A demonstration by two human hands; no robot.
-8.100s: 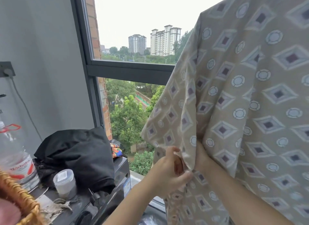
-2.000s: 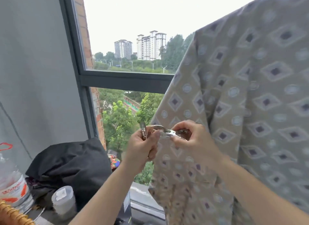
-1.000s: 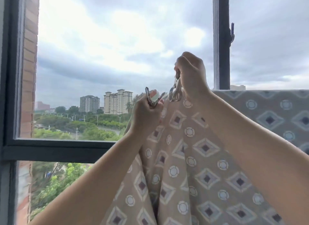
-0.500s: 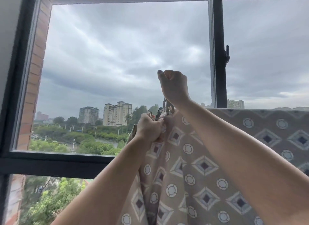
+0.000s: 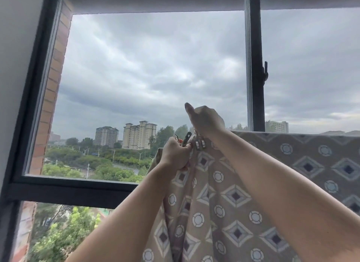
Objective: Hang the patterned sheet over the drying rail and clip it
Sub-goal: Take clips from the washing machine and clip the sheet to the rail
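Hands close together, raised at the sheet's top corner. Right hand [image 5: 207, 121] fisted on a metal clip [image 5: 200, 144], lower than a second ago, jaws down on the folded edge. Left hand [image 5: 174, 154] grips a spare clip [image 5: 187, 138] plus bunched cloth. Patterned sheet [image 5: 220, 211] hangs draped below both hands and runs off right.

A dark window frame [image 5: 255, 47] with a handle [image 5: 265, 72] stood before grey clouds [image 5: 155, 66]. Brick [image 5: 56, 66] edged its left side; pale towers [image 5: 139, 133] rose behind green trees [image 5: 116, 160].
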